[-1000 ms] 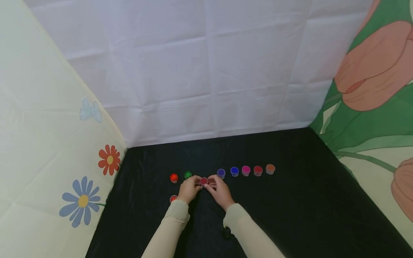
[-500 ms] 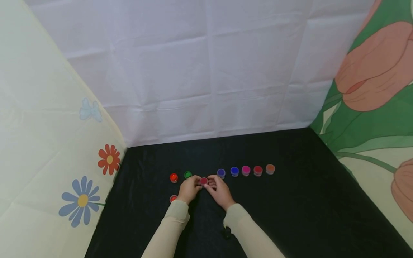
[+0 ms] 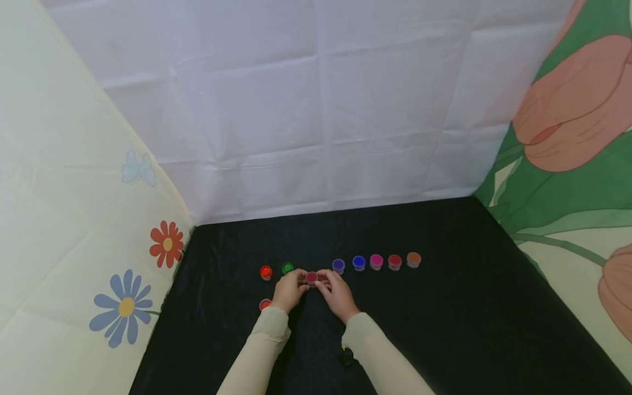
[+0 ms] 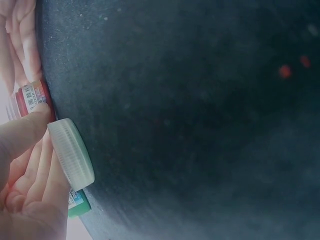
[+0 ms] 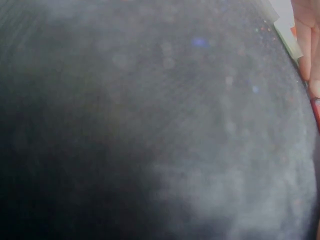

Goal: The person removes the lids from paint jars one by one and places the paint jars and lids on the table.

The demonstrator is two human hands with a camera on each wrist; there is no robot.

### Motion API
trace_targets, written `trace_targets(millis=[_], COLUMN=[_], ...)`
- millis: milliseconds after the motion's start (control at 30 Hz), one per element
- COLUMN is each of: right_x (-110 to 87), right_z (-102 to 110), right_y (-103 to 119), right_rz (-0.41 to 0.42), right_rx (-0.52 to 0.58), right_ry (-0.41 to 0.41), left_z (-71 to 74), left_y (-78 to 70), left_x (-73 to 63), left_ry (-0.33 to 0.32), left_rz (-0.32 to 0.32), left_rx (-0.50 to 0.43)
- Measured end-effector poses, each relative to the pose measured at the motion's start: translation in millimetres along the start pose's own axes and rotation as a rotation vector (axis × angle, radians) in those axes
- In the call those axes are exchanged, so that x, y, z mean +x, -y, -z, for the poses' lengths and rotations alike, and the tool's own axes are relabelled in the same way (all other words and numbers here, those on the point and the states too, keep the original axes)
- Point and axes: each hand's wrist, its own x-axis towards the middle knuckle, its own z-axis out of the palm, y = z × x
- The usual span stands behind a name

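A small paint pot (image 3: 311, 278) with dark red paint sits between my hands in the middle of the black table. My left hand (image 3: 288, 291) grips its left side, thumb in front and fingers behind. On the pot's right side, my right hand (image 3: 338, 292) holds it with thumb and fingertips. The left wrist view shows a printed label on the pot's red side and the left thumb pressed against it. Close by the left fingers are a ribbed translucent lid (image 4: 72, 155) and a green paint pot (image 3: 288, 267). Only fingers of the right hand show in the right wrist view.
To the right stands a row of pots: purple (image 3: 338, 266), blue (image 3: 359, 263), pink (image 3: 377, 261), red (image 3: 395, 261) and orange (image 3: 413, 259). An orange-red pot (image 3: 266, 272) is at the left, another red-orange pot (image 3: 265, 303) beside the left wrist. White cloth (image 3: 316, 137) hangs behind the table (image 3: 474, 307).
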Motion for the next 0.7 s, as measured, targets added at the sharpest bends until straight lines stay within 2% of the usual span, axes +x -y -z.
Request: trace_targets(millis=[133, 467, 700], right_x=[-1.1, -0.8, 1.4], right_z=[0.6, -1.4, -2.4], right_y=[-0.8, -0.1, 0.5], right_rz=[0.014, 0.026, -0.012], right_rx=[-0.033, -0.044, 0.0], right_ry=[-0.003, -0.003, 0.002], left_z=[0.3, -1.5, -2.3], left_y=[0.0, 4.1, 3.4], left_x=[-0.2, 0.4, -0.3], left_ry=[0.005, -0.009, -0.002], left_rz=[0.005, -0.033, -0.009], left_rx=[0.004, 0.025, -0.009])
